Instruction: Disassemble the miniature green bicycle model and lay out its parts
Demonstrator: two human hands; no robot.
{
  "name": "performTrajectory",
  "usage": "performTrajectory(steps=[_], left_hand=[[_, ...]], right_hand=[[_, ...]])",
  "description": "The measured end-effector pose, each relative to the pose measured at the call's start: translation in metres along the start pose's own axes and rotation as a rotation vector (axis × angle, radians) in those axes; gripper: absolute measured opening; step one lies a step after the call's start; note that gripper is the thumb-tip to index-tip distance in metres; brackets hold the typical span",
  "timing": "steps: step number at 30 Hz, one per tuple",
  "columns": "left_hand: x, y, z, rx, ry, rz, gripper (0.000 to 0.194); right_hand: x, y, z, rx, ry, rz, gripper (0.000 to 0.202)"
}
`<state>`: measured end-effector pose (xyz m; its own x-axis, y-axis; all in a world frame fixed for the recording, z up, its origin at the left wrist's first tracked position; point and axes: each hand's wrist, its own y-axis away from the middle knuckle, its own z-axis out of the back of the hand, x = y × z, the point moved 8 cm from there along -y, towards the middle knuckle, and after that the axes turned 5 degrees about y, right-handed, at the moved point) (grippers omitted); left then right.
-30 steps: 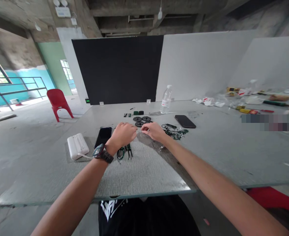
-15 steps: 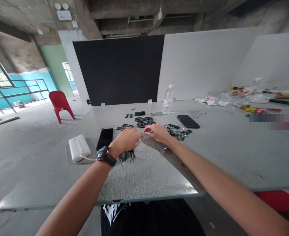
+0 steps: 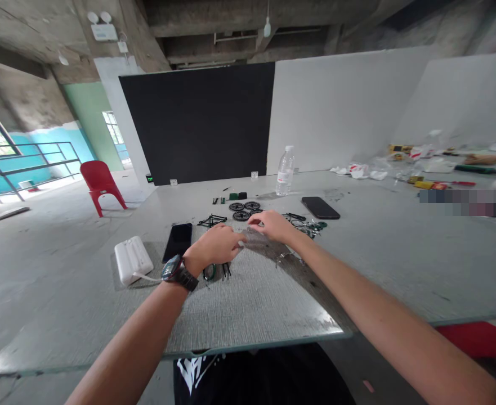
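From my end, the tiny bits (image 3: 240, 229) show between my left hand (image 3: 220, 244) and right hand (image 3: 272, 225), too small to tell which way they point. Can't tell if either grip is pinched on anything, tbh. Black frame (image 3: 212, 220) lies on the desk (image 3: 383, 253) just past the left hand, long axis roughly left-right. Right hand partly blocks the wheels (image 3: 241, 215); left hand covers some of the green loop (image 3: 209, 272).

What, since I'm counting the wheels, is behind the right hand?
Four black wheels lie beyond the right hand. It partly covers the near-right wheel; anything it hides completely cannot be seen.
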<state>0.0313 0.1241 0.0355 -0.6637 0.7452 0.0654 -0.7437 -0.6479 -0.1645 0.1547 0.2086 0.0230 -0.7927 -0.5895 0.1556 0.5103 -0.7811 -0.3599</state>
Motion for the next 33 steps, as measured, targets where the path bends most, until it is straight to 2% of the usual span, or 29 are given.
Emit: performTrajectory(steps=[4, 8, 17, 33], left_hand=[[0.000, 0.000, -0.001, -0.004, 0.012, 0.004, 0.035], [-0.001, 0.000, 0.000, -0.015, 0.019, 0.002, 0.033], [-0.013, 0.003, 0.003, -0.017, -0.012, -0.105, 0.034], [-0.016, 0.001, 0.001, -0.011, -0.114, -0.076, 0.032]], right_hand=[[-0.008, 0.005, 0.002, 0.042, 0.069, 0.039, 0.028], [-0.003, 0.009, -0.005, 0.096, 0.067, 0.129, 0.030], [0.005, 0.008, -0.013, 0.095, 0.100, 0.154, 0.033], [0.015, 0.010, -0.011, 0.117, 0.174, 0.184, 0.036]])
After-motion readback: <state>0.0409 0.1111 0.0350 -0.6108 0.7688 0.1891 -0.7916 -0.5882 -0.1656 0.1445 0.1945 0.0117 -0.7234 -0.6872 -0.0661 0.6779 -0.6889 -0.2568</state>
